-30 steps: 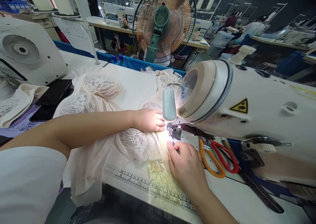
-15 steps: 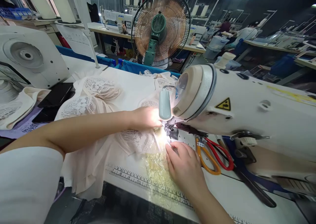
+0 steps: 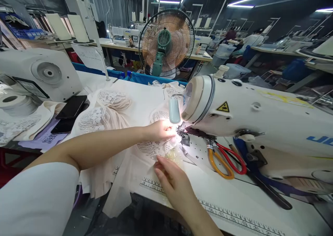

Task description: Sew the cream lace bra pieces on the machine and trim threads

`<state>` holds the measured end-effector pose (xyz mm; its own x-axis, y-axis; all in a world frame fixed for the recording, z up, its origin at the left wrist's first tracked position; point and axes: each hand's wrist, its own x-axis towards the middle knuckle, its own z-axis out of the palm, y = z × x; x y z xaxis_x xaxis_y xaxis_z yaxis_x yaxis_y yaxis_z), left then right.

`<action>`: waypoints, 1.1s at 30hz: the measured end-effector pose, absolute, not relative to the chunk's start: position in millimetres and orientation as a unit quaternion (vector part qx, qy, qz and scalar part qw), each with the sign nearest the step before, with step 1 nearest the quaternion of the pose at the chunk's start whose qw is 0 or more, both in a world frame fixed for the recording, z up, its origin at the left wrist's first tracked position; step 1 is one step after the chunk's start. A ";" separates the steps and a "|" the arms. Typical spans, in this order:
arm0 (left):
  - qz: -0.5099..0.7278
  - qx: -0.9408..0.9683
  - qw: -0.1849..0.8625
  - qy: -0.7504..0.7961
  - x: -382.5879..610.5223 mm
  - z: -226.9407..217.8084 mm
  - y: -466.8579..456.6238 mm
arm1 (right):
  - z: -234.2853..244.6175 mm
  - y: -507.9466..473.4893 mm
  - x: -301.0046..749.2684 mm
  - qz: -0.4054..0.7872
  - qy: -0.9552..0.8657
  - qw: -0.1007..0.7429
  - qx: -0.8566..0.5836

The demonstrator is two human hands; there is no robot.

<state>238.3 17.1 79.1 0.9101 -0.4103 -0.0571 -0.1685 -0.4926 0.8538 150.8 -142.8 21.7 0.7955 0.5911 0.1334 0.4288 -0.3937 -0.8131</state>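
Beside the lit needle area of the sewing machine [image 3: 234, 107], my left hand [image 3: 161, 129] is closed on the edge of a cream lace bra piece [image 3: 149, 148]. Its fingertips are bright with glare, so the exact grip is hard to see. Nearer the table's front edge, my right hand [image 3: 174, 180] has its thumb and forefinger drawn together on the same piece's sheer edge. Shiny pale-yellow clear material [image 3: 173, 156] lies partly under the right hand and the fabric. The presser foot [image 3: 180, 130] stands just right of my left fingertips.
Orange-handled scissors [image 3: 221, 165] and a red-handled pair [image 3: 234, 158] lie under the machine arm. More lace bra pieces [image 3: 104, 112] lie to the left, near two dark phones [image 3: 71, 107]. A printed ruler [image 3: 229, 217] runs along the front. A fan [image 3: 164, 38] stands behind the table.
My right hand has shifted from the strip beside the needle to the fabric's lower left edge. The lace piece now covers more of the yellow material. The camera view has also shifted.
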 end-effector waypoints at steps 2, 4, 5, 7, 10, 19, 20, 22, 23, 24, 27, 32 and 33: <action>-0.075 0.880 0.446 -0.145 239.6 69.8 16.9 | 22.8 -142.6 157.6 0.075 -0.246 0.493 -0.831; -0.035 0.895 0.412 -0.169 242.3 59.9 19.0 | 23.9 -149.4 164.0 0.051 -0.188 0.502 -0.843; -0.027 0.900 0.389 -0.196 243.5 55.2 20.4 | 24.6 -154.3 166.5 0.040 -0.167 0.494 -0.853; -0.027 0.912 0.322 -0.253 245.3 46.6 22.2 | 25.4 -163.9 170.3 0.025 -0.141 0.458 -0.878; -0.032 0.945 0.182 -0.271 244.7 37.8 18.6 | 23.6 -172.7 173.7 0.026 -0.135 0.389 -0.911; -0.023 0.982 0.131 -0.132 242.0 39.9 -1.0 | 24.2 -166.6 182.1 0.075 -0.190 0.166 -0.965; -0.028 0.982 0.138 -0.127 243.8 39.4 -1.8 | 26.1 -165.4 183.3 0.085 -0.192 0.148 -0.966; -0.036 0.980 0.136 -0.143 248.3 37.4 -2.8 | 29.9 -163.4 185.9 0.105 -0.198 0.123 -0.967; -0.040 0.979 0.127 -0.157 250.7 36.2 -3.1 | 31.6 -162.6 187.2 0.115 -0.201 0.116 -0.966; -0.045 0.977 0.113 -0.174 252.8 35.4 -3.1 | 33.2 -162.2 188.6 0.124 -0.203 0.113 -0.965; -0.035 0.970 0.059 -0.234 256.0 36.2 -1.2 | 36.6 -162.6 191.8 0.140 -0.211 0.121 -0.960; 0.065 0.940 0.063 -0.329 245.4 40.4 7.4 | 38.6 -165.4 195.2 0.138 -0.235 0.137 -0.952; 0.075 0.929 0.067 -0.357 241.7 39.4 9.1 | 38.7 -165.5 195.8 0.136 -0.242 0.136 -0.951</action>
<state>241.7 9.1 39.4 0.7343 -0.6524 0.1876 -0.6725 -0.7367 0.0700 195.8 -165.5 38.7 0.8464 0.4966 -0.1925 0.4227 -0.8462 -0.3244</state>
